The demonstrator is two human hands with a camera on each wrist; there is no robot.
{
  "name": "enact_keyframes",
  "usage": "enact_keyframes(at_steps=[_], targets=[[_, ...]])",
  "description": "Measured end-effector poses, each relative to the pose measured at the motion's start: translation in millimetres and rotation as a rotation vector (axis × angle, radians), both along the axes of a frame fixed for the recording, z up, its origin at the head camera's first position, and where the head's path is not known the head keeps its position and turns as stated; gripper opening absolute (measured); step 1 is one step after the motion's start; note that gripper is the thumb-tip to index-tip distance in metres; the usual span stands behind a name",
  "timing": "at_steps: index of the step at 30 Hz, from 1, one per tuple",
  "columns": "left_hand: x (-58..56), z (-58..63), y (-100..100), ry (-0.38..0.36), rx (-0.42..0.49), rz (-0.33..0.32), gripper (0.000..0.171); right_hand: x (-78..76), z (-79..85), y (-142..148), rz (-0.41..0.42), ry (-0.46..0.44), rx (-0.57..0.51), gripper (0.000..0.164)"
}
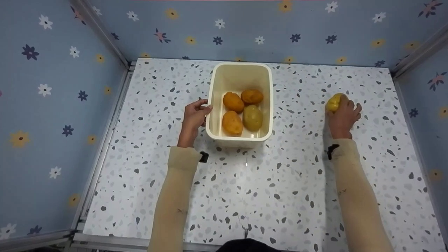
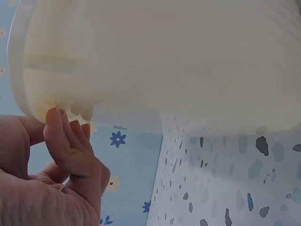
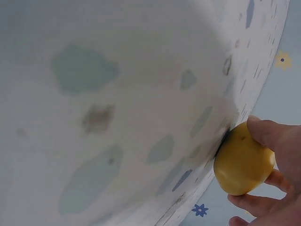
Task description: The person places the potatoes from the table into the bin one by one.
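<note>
My left hand point(image 1: 194, 116) holds the left side of a cream plastic bin point(image 1: 239, 139), thumb at the rim. In the left wrist view, its bent fingertips point(image 2: 55, 123) press against the bin's pale wall point(image 2: 164, 61). To the right of the bin, my right hand point(image 1: 342, 119) grips a yellow mango point(image 1: 333, 102) at the tabletop. The right wrist view shows this smooth oval mango point(image 3: 241, 162) between the thumb and the fingers. Inside the bin lie several mangoes: orange ones point(image 1: 232, 123) and a greenish one point(image 1: 252, 118).
The bin stands on a white speckled table point(image 1: 294, 182), a little left of the table's middle. Blue flowered panels point(image 1: 238, 21) rise behind and on both sides. A metal frame edge point(image 1: 105, 150) runs along the left side.
</note>
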State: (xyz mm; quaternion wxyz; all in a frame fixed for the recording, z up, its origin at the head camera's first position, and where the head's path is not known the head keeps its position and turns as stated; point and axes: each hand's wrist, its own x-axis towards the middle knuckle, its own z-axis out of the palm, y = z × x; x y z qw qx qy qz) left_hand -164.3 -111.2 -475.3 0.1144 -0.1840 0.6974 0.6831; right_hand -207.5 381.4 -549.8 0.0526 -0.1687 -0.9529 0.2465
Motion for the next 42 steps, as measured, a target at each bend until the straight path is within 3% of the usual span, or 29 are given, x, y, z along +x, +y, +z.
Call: enact_keyframes(at_steps=[10,17,33,42], targets=[[0.6,-0.6,-0.5,0.01,0.0,0.004,0.036,0.6,0.3,-1.5,-0.013,0.007,-0.029,0.068],[0.6,-2.9,-0.7,0.018,-0.011,-0.005,0.037,3.7,-3.8,-1.9,-0.019,0.06,-0.019,0.066],[0.9,-2.7,-0.8,0.008,0.006,-0.001,0.035,0.9,-4.4,6.2,-0.017,0.016,-0.098,0.073],[2.4,-1.9,-0.3,0.023,0.012,0.008,0.035,3.4,0.6,-2.2,0.034,0.062,-0.09,0.073]])
